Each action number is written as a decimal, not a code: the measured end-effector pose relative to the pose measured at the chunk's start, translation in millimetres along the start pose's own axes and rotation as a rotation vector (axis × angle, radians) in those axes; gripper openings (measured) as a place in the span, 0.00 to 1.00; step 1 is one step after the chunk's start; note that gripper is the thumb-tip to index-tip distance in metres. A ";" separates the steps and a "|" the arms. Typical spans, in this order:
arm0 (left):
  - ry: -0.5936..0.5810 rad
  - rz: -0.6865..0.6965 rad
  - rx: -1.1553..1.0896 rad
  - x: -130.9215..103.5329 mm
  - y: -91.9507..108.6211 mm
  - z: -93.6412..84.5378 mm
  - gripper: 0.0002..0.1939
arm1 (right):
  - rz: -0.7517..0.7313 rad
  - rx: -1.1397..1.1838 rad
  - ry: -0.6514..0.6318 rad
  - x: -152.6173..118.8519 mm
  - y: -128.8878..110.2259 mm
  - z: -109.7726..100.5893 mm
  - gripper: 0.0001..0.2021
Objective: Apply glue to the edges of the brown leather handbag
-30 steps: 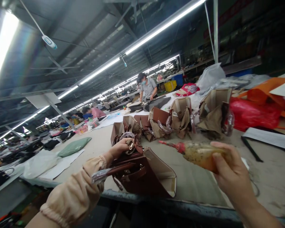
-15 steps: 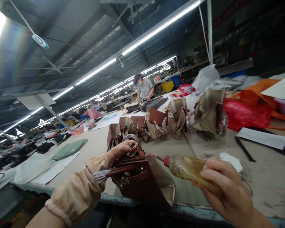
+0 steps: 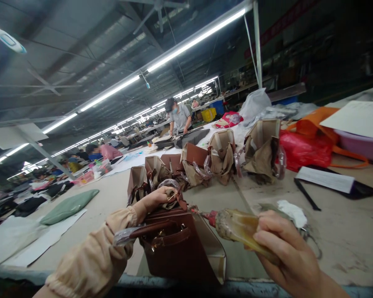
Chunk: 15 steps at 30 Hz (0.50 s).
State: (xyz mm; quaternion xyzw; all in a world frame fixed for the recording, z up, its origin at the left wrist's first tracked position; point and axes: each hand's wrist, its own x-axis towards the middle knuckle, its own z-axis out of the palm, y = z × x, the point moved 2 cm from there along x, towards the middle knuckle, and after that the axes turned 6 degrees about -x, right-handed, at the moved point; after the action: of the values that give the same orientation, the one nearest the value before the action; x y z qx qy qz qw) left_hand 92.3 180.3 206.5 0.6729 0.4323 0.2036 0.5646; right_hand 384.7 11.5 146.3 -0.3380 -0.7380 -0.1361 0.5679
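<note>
A brown handbag (image 3: 177, 248) lies on its side at the table's near edge, its beige-lined flap spread to the right. Its carrying handle (image 3: 152, 229) is partly wrapped in clear plastic. At the bag's top, my left hand (image 3: 158, 199) is closed around a bunched piece with brown strap and tan lining, which seems part of the bag. My right hand (image 3: 282, 242) grips a yellowish, smeared squeeze bottle (image 3: 236, 223) with a red neck. The bottle's thin nozzle points left and reaches the strap end by the bag's top edge; whether it touches cannot be told.
Behind, several half-made brown and tan bags (image 3: 222, 159) stand in a row. A green pouch (image 3: 70, 206) lies to the left. On the right are a red plastic bag (image 3: 307, 149), a paper sheet (image 3: 326, 179) and scissors (image 3: 312, 244). A masked co-worker (image 3: 180, 116) stands farther off.
My view has swung slightly to the right, so the scene sits farther left. Both hands keep their holds, and the bottle's nozzle stays by the strap end.
</note>
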 end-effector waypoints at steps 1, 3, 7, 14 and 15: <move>-0.005 0.000 0.003 3.1 -0.2 0.4 0.18 | 0.001 0.008 -0.003 -0.5 0.8 0.6 0.12; -0.020 -0.001 0.014 8.9 -0.7 1.1 0.17 | 0.010 0.028 -0.004 -1.8 2.8 2.1 0.12; -0.030 -0.018 0.041 18.2 -2.8 -0.2 0.17 | 0.155 0.013 0.038 -5.1 14.5 5.5 0.10; -0.062 -0.039 -0.027 40.4 -10.6 -4.4 0.20 | 0.667 -0.006 0.006 -30.4 57.0 -1.3 0.08; -0.063 -0.040 -0.015 44.8 -12.5 -4.6 0.20 | 0.732 0.010 -0.042 -36.8 62.4 -3.0 0.09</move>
State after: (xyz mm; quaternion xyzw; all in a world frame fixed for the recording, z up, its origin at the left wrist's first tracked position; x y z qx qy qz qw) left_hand 108.8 219.2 186.4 0.6659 0.4263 0.1740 0.5870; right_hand 432.3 43.0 101.6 -0.5793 -0.5804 0.0867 0.5657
